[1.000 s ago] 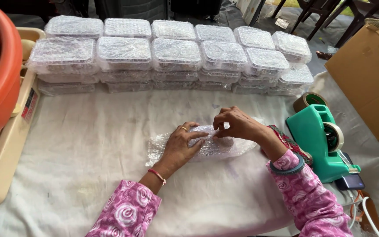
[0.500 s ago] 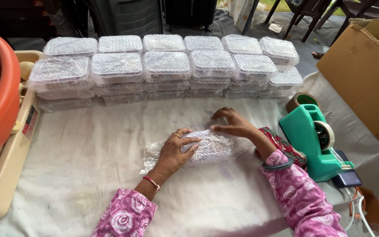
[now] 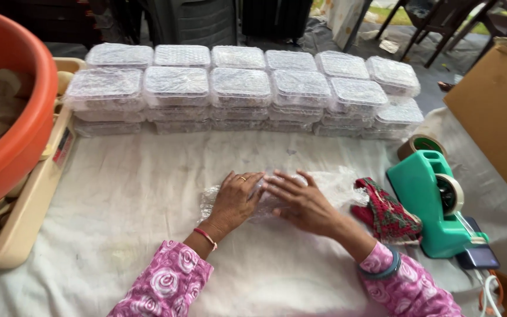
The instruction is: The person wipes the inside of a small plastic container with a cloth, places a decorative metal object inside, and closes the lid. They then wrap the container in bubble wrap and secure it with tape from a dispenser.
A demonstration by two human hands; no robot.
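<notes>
Pressing flat with fingers spread, the left hand (image 3: 236, 199) and right hand (image 3: 300, 202) pin a bubble-wrapped parcel (image 3: 330, 185) to the cloth-covered counter (image 3: 142, 188), apparently holding its wrap closed, tape dispenser (image 3: 435, 202) just right.

Teal tape dispenser (image 3: 435, 202); orange tub (image 3: 7, 111); white cloth (image 3: 136, 188); pink rose-patterned sleeves (image 3: 165, 287); red-green patterned fabric (image 3: 388, 211).

- A white cloth (image 3: 148, 188) covers the worktop across the middle and lower frame.
- Dark plastic chairs (image 3: 441, 29) stand at the upper right on a grey floor (image 3: 441, 97).
- A dark ribbed bin (image 3: 192, 20) sits at top centre.
- Soft daylight falls evenly, with a patch of green in the top right corner.
</notes>
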